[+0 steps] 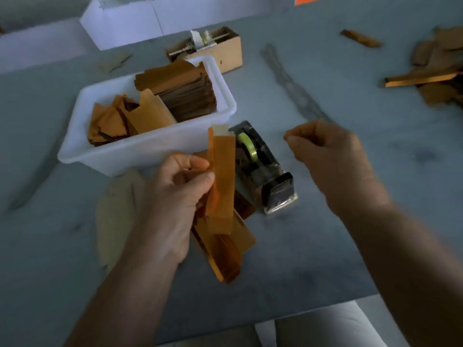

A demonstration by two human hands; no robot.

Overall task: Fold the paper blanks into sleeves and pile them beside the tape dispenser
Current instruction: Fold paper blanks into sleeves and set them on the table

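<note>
My left hand pinches a folded orange-brown paper sleeve upright above the table, its pale top flap up. Under it lies a pile of folded sleeves, just left of the clear tape dispenser with its yellow-green roll. My right hand hovers to the right of the dispenser with thumb and forefinger pressed together; whether a bit of tape is between them is too blurred to tell. A white tub behind holds stacked paper blanks.
A small cardboard box stands behind the tub and a white box farther back. More brown paper pieces lie at the far right. A pale flat blank lies left of my wrist. The table's front edge runs near my lap.
</note>
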